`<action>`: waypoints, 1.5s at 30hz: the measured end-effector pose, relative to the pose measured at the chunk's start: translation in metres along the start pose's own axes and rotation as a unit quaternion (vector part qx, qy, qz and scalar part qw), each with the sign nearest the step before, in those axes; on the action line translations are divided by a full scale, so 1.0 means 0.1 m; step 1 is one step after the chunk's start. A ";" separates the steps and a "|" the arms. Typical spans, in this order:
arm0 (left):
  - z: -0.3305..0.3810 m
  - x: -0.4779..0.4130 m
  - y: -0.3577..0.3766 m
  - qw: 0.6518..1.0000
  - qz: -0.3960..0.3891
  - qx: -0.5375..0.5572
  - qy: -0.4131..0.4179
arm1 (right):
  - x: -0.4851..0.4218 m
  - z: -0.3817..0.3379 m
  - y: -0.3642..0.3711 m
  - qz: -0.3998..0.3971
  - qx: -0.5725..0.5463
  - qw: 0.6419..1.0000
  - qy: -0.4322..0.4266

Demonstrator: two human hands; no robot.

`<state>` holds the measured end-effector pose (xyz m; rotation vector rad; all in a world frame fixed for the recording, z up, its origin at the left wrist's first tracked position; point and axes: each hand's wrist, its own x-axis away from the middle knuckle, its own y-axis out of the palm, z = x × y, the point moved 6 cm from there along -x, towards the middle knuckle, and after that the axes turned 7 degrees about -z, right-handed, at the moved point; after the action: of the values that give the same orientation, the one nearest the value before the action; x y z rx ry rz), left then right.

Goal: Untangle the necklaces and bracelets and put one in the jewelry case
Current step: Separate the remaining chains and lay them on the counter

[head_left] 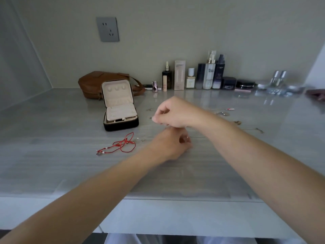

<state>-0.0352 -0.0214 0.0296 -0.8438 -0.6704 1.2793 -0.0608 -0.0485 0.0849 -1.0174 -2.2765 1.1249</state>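
Note:
An open black jewelry case (pixel 121 124) with a cream lining stands on the grey tabletop (pixel 52 138), its lid upright. A tangled red cord bracelet (pixel 123 144) lies in front of it. My left hand (pixel 171 145) and my right hand (pixel 173 112) are close together at the middle of the table, fingers curled, pinching a thin chain (pixel 197 137) that runs off to the right. The chain is faint and mostly hidden by the hands. More small jewelry pieces (pixel 222 113) lie to the right, behind my right forearm.
A brown leather bag (pixel 98 81) sits behind the case. A row of cosmetic bottles and jars (pixel 202 76) lines the back wall, with glass items (pixel 279 81) at the far right. The table's front edge (pixel 175 199) is near me.

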 end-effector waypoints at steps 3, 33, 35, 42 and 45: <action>-0.02 0.02 -0.15 0.994 0.025 0.109 -0.004 | 0.22 0.11 -0.20 0.111 0.045 0.993 -0.021; 0.12 0.02 -0.54 0.849 -0.038 0.514 0.111 | 0.53 0.01 -0.77 0.234 -0.040 0.970 -0.061; 0.06 -0.02 -0.56 0.857 -0.044 0.502 0.111 | 0.53 -0.02 -0.90 0.240 -0.048 0.968 -0.054; -0.05 -0.07 -0.64 0.846 -0.050 0.517 0.121 | 0.50 -0.20 -1.17 0.218 -0.232 0.948 -0.024; -0.13 -0.06 -0.57 0.849 -0.059 0.514 0.109 | 0.48 -0.28 -1.21 0.185 -0.298 0.936 -0.025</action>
<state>0.0049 -0.0341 0.0707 -0.0385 0.1912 1.1779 -0.1266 -0.0477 0.2007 -1.7192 -2.6025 0.5729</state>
